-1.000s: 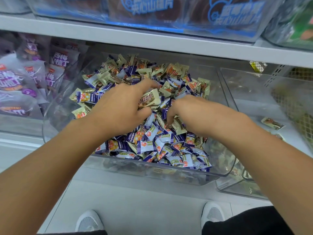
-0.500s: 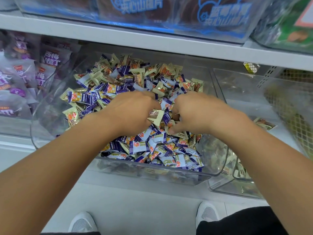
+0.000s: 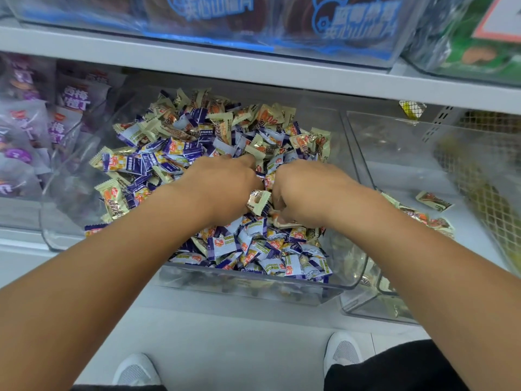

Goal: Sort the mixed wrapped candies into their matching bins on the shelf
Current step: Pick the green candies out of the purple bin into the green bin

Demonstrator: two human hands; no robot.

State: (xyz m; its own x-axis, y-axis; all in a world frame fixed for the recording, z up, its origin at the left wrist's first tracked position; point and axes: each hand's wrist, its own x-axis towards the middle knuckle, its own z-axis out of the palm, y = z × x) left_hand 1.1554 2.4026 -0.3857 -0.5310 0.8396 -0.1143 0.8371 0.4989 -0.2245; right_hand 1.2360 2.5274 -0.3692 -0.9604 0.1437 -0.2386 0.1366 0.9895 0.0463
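Both hands dig into the candies (image 3: 225, 142) heaped in the middle bin (image 3: 349, 266). The left hand (image 3: 222, 187) curls its fingers round a cream candy (image 3: 258, 201). The right hand (image 3: 307, 193) has its fingers curled into the pile (what they hold, I cannot tell).

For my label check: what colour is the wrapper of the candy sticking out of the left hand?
Cream, with dark print; head view shows the candy gripped by the left hand.

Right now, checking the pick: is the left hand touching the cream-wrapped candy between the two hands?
Touching. The head view shows the left hand holding the cream-wrapped candy against its fingers, with no gap between them.
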